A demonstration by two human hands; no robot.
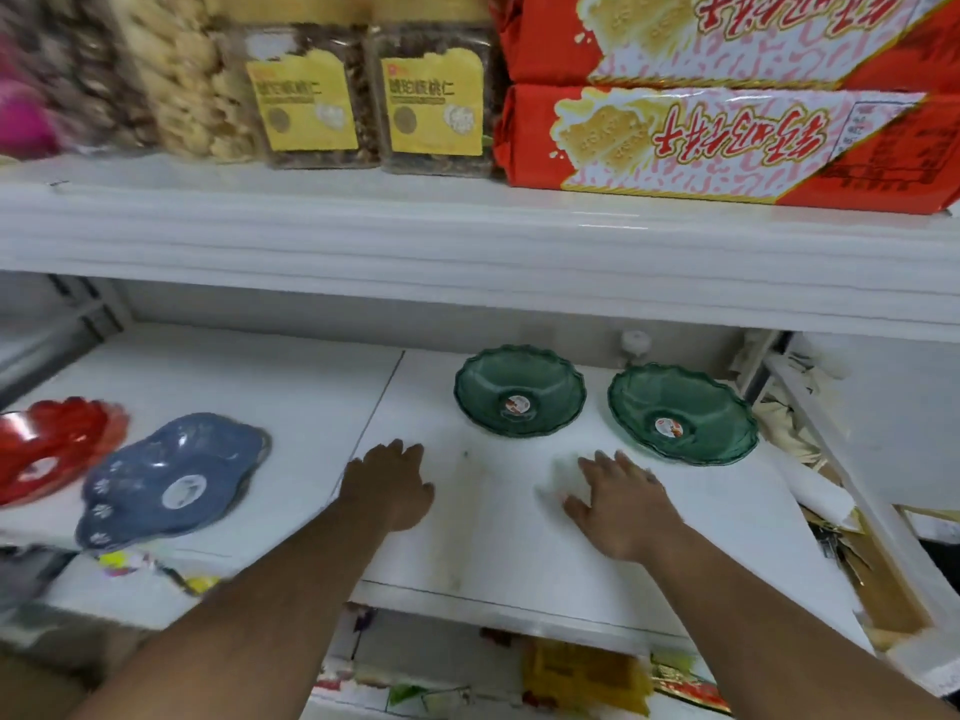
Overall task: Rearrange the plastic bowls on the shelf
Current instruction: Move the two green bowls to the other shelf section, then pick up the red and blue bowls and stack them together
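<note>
Landmark: left green bowl (pixel 520 391), upright toward the back of the white shelf (pixel 291 387).
Right green bowl (pixel 682 414): just beside it, on its right.
Blue bowl (pixel 174 480): well to its left, nearer the shelf's front edge.
Red bowl (pixel 54 445): farther left, touching the blue bowl.
Left hand (pixel 388 485): in front of the landmark, slightly left, fingers spread, empty.
Right hand (pixel 621 504): in front, slightly right, fingers spread, empty.

Open white shelf (pixel 467 537) between and ahead of left hand (pixel 389 485) and right hand (pixel 618 501), both empty, palms down. Far right: two green bowls (pixel 519 392) (pixel 680 413) side by side, narrow gap between. Left: blue bowl (pixel 176 480) overlapping red bowl (pixel 47 444). Overhead: upper shelf edge (pixel 467 252) limiting headroom. Right: clutter (pixel 841 543) at the shelf's end.
</note>
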